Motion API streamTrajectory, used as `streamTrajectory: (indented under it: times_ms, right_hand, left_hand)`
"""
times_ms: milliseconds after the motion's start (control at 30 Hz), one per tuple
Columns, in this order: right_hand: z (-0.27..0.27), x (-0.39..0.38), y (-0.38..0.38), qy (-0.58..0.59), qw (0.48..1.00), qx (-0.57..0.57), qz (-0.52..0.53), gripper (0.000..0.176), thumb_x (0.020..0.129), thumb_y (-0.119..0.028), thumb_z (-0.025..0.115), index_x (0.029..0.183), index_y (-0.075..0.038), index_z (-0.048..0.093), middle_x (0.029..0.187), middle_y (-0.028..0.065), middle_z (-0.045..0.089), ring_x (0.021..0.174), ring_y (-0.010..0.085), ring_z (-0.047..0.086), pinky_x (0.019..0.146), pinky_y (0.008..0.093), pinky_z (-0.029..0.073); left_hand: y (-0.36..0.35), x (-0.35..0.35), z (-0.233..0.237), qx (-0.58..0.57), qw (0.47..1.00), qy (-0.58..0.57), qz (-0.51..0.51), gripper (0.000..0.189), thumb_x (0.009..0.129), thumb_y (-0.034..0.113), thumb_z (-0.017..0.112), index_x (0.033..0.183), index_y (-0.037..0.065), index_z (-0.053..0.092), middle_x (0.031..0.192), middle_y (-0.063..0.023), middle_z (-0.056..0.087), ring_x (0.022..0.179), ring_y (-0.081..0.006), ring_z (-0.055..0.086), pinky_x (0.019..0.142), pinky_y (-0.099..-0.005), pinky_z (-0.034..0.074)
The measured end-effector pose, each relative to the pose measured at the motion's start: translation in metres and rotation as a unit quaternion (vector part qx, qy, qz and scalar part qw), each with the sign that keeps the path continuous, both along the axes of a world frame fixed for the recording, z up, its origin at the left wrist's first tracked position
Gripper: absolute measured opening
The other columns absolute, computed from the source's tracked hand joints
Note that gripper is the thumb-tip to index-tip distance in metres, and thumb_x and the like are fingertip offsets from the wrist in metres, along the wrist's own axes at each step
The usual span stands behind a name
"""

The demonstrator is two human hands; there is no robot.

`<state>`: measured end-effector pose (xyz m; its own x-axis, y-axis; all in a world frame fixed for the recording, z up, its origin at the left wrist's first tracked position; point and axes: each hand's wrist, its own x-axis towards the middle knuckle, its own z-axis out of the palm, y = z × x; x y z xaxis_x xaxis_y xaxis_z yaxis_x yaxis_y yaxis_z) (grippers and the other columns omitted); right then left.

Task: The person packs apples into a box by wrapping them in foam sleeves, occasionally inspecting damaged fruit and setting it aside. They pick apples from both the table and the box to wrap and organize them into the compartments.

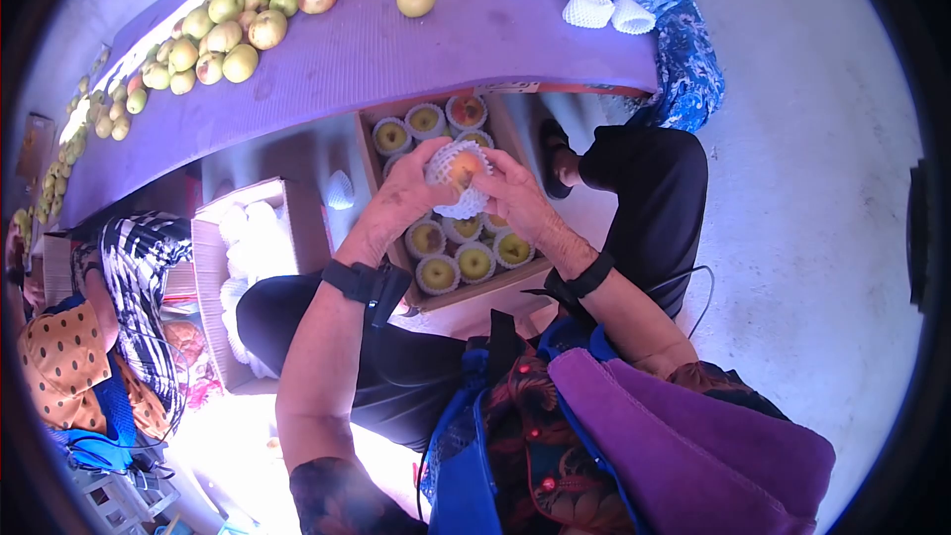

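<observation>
Between both hands, above an open carton, is an apple (pixel 464 170) in a white foam net sleeve (pixel 458 200). My left hand (pixel 408 183) grips it from the left, with the fingers curled round the net. On the other side my right hand (pixel 520 200) closes on it with thumb and fingers. Below, the cardboard box (pixel 371 151) holds several green-yellow and reddish apples (pixel 475 262), each in its own foam net. My forearms and hands hide the middle of the box.
A purple-covered table (pixel 327 79) bears a heap of loose apples (pixel 223 37), one lone apple (pixel 416 0) and empty foam nets (pixel 587 10). Blue patterned cloth (pixel 684 59) hangs at its right end. A carton of white nets (pixel 211 267) stands left. Another person's patterned clothing (pixel 144 267) shows far left.
</observation>
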<state>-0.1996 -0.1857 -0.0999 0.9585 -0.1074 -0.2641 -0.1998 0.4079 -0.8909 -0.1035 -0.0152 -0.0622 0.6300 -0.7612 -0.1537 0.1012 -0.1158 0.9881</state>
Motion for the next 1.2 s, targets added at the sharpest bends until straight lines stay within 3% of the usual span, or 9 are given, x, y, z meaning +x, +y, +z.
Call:
streamTrajectory:
  times_ms: [400,700,833,900,1033,1133,1200]
  right_hand:
    - [0.02,-0.01,-0.006,-0.024,0.999,-0.02,0.027,0.06,0.084,-0.012,0.064,0.138,-0.005,0.038,0.118,0.0066,0.056,0.104,0.0124,0.055,0.081,0.0255,0.047]
    - [0.031,-0.013,-0.011,-0.006,1.0,-0.003,0.03,0.066,0.083,-0.01,0.065,0.14,-0.003,0.033,0.12,0.0098,0.054,0.107,0.0149,0.055,0.084,0.0275,0.047]
    - [0.03,-0.014,-0.012,0.005,0.999,-0.014,0.05,0.074,0.081,-0.01,0.068,0.143,-0.004,0.029,0.123,0.0115,0.052,0.11,0.0175,0.054,0.088,0.0294,0.046]
    - [0.021,-0.012,-0.013,-0.047,0.993,-0.086,0.073,0.083,0.076,-0.009,0.073,0.144,-0.004,0.027,0.128,0.0128,0.049,0.114,0.02,0.052,0.094,0.031,0.045]
    - [0.027,-0.016,-0.017,-0.072,0.991,-0.063,0.089,0.091,0.07,-0.009,0.078,0.145,-0.005,0.026,0.131,0.0122,0.046,0.119,0.0206,0.049,0.098,0.0321,0.043]
    - [0.032,-0.017,-0.02,-0.084,0.983,-0.117,0.114,0.096,0.066,-0.012,0.081,0.144,-0.004,0.027,0.132,0.012,0.045,0.121,0.0211,0.047,0.1,0.0322,0.042]
    - [0.031,-0.016,-0.021,-0.095,0.96,-0.249,0.085,0.099,0.062,-0.017,0.083,0.143,-0.004,0.027,0.132,0.0142,0.046,0.122,0.0238,0.048,0.1,0.0334,0.041]
  left_hand:
    - [-0.004,0.001,0.016,0.02,0.998,-0.054,-0.038,0.067,0.069,0.012,0.069,0.131,-0.001,0.046,0.11,-0.0077,0.057,0.101,-0.015,0.053,0.091,-0.0264,0.042]
    - [-0.009,-0.005,0.036,0.019,0.996,-0.051,-0.068,0.067,0.069,0.017,0.066,0.13,-0.002,0.046,0.11,-0.0094,0.056,0.101,-0.0162,0.053,0.091,-0.0266,0.041]
    - [-0.014,-0.004,0.016,0.021,0.998,-0.031,-0.055,0.068,0.069,0.017,0.065,0.131,-0.002,0.045,0.111,-0.0103,0.056,0.102,-0.0176,0.053,0.091,-0.0269,0.041]
    - [-0.015,-0.002,0.012,0.041,0.998,-0.022,-0.044,0.068,0.069,0.016,0.064,0.132,-0.002,0.045,0.112,-0.0104,0.055,0.102,-0.0177,0.053,0.091,-0.0276,0.041]
    - [-0.015,-0.001,0.019,0.067,0.997,0.006,-0.045,0.067,0.07,0.016,0.063,0.132,-0.001,0.045,0.112,-0.0101,0.055,0.103,-0.017,0.053,0.09,-0.0274,0.042]
    - [-0.017,0.005,0.008,0.011,0.996,0.065,-0.057,0.063,0.073,0.016,0.064,0.132,0.0,0.046,0.114,-0.0092,0.055,0.103,-0.0159,0.054,0.09,-0.0267,0.042]
    - [-0.02,0.004,0.008,-0.002,0.995,0.078,-0.065,0.058,0.077,0.019,0.066,0.13,0.001,0.048,0.113,-0.0079,0.056,0.102,-0.015,0.054,0.089,-0.0258,0.043]
